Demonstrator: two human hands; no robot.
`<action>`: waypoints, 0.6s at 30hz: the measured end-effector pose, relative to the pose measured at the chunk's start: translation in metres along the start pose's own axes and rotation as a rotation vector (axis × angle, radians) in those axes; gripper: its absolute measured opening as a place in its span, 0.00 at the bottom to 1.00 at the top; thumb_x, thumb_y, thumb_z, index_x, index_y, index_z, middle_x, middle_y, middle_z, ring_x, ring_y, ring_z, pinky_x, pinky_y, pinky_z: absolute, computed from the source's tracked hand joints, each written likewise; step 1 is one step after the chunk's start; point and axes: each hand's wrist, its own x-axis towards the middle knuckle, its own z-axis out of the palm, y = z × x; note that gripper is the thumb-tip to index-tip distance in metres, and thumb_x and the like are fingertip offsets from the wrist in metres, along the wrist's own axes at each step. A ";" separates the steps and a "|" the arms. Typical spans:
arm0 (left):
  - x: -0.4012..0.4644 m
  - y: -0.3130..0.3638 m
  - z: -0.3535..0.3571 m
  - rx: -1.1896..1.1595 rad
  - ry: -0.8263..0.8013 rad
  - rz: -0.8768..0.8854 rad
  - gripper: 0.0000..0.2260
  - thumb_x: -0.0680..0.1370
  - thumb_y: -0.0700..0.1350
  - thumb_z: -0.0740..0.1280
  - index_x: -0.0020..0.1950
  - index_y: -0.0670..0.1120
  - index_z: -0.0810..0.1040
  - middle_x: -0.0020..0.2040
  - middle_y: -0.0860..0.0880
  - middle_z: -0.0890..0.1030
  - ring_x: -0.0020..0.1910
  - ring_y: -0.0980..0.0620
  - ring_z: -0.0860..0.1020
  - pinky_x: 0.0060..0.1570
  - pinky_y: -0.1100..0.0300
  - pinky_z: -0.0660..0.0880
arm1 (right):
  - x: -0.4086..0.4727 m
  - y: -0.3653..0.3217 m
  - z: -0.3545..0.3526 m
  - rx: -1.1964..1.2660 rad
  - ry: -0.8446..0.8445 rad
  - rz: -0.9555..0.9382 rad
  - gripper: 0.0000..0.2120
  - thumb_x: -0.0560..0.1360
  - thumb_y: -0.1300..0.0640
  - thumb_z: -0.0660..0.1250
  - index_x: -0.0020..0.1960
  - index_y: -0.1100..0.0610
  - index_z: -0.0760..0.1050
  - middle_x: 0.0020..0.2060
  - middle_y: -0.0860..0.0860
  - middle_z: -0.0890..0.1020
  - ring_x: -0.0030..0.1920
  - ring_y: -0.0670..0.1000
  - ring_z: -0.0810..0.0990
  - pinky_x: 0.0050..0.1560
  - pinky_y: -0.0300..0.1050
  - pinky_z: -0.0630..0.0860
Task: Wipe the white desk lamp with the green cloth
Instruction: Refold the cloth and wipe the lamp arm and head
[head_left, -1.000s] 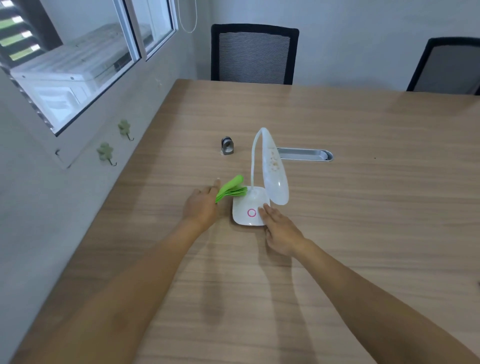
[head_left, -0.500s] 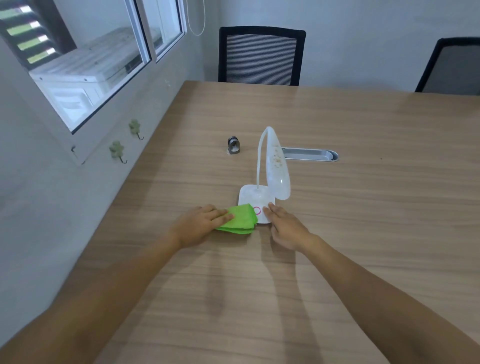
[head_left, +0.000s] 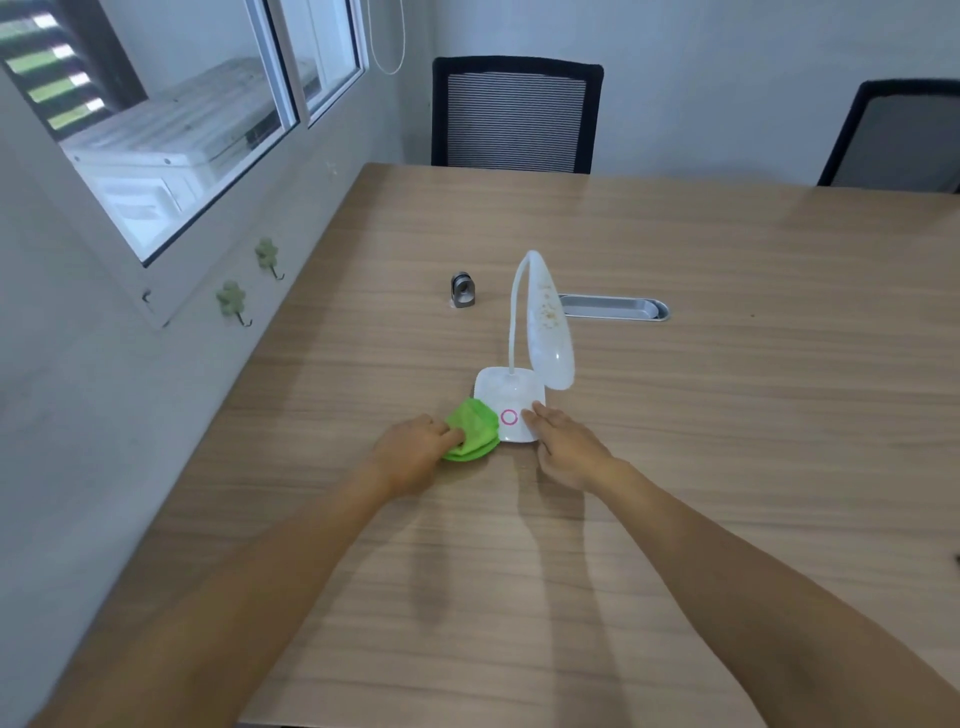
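The white desk lamp (head_left: 511, 395) stands on the wooden table (head_left: 727, 415), with a square base bearing a pink ring and a curved neck whose speckled head droops to the right. A folded green cloth (head_left: 474, 428) lies against the base's left front corner. My left hand (head_left: 413, 454) grips the cloth from the left. My right hand (head_left: 566, 447) rests flat with its fingertips on the base's front right corner, holding it down.
A small metal clip-like object (head_left: 464, 291) sits behind the lamp on the left. A grey cable slot (head_left: 613, 307) is set into the table behind the lamp. Two black chairs (head_left: 517, 114) stand at the far edge. A wall with windows and hooks runs along the left.
My left hand brought the cloth down from beside the lamp's neck to the front left of the base. My right hand stayed on the base.
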 end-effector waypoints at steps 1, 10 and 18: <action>-0.004 0.000 -0.004 0.012 0.011 0.010 0.18 0.71 0.36 0.62 0.62 0.42 0.73 0.55 0.40 0.79 0.53 0.39 0.77 0.44 0.50 0.75 | 0.000 0.001 -0.001 0.010 -0.004 0.013 0.28 0.78 0.61 0.53 0.77 0.54 0.52 0.78 0.53 0.52 0.77 0.54 0.53 0.76 0.54 0.59; -0.020 -0.024 -0.066 -0.265 0.239 -0.338 0.14 0.74 0.45 0.60 0.57 0.42 0.74 0.50 0.38 0.82 0.49 0.37 0.80 0.44 0.51 0.75 | 0.010 0.010 -0.085 0.896 0.226 0.125 0.20 0.79 0.49 0.57 0.70 0.48 0.67 0.71 0.46 0.69 0.71 0.49 0.67 0.74 0.52 0.63; -0.010 -0.030 -0.129 -0.379 0.505 -0.419 0.18 0.74 0.51 0.56 0.53 0.40 0.75 0.45 0.37 0.82 0.45 0.37 0.80 0.42 0.50 0.75 | -0.007 -0.021 -0.195 1.321 0.189 -0.130 0.25 0.82 0.45 0.41 0.58 0.46 0.77 0.69 0.44 0.72 0.75 0.46 0.58 0.77 0.56 0.47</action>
